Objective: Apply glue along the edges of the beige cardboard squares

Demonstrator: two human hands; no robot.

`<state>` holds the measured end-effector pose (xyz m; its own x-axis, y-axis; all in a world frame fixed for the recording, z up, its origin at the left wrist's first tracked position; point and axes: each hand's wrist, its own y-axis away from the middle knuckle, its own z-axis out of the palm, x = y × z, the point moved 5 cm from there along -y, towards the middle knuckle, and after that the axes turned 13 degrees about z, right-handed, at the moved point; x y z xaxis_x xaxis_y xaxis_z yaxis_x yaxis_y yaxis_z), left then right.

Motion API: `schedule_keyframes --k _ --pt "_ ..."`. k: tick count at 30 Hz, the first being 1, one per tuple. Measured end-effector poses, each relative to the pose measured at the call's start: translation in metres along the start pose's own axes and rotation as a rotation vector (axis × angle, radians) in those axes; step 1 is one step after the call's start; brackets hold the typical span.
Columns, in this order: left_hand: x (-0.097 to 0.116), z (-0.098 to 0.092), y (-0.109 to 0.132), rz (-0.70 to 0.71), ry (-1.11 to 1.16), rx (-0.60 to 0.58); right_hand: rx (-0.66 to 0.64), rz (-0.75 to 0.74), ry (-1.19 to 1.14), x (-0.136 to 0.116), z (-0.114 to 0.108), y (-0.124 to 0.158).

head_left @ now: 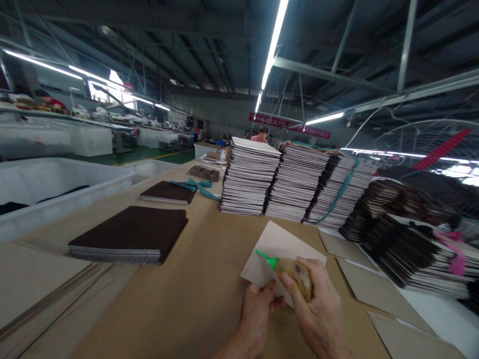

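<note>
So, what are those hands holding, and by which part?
The right hand grips a bottle around its body; the left hand holds a pale board by its near edge.

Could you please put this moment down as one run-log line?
left hand: holding pale panel at near edge; right hand: gripping bottle, green nozzle above panel; to the left: dark stack; beyond: tall stacks

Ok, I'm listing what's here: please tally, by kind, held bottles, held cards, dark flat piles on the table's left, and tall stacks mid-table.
Held bottle: 1
Held card: 1
Dark flat piles: 2
Tall stacks: 3
Total: 7
</note>
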<state>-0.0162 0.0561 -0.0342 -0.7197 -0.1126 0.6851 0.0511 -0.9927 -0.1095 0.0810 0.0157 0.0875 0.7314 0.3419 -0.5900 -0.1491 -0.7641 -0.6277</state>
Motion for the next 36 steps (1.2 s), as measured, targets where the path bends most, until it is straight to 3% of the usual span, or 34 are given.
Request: schedule_keyframes --k 5,11,16,25,33,36 --pt "0.001 0.002 -0.001 0.001 -0.008 -0.006 -0.104 -0.027 -0.038 -0.006 0.005 0.007" --pt "0.003 0.003 -0.001 -0.006 0.002 -0.005 -0.027 -0.044 -0.012 -0.008 -0.001 0.002" --pt "-0.001 0.000 -0.003 0.005 0.001 0.029 -0.142 -0.015 -0.056 -0.005 0.009 0.013" --pt "-0.008 -0.006 -0.005 -0.024 -0.008 0.042 0.047 -0.014 0.031 -0.003 -0.009 -0.017" --pt "-0.007 -0.006 -0.008 -0.047 0.018 0.071 -0.135 -0.031 0.016 -0.008 -0.001 -0.008" --pt "-0.010 -0.010 -0.009 -0.059 0.018 0.110 -0.079 0.020 -0.028 -0.006 -0.007 -0.015"
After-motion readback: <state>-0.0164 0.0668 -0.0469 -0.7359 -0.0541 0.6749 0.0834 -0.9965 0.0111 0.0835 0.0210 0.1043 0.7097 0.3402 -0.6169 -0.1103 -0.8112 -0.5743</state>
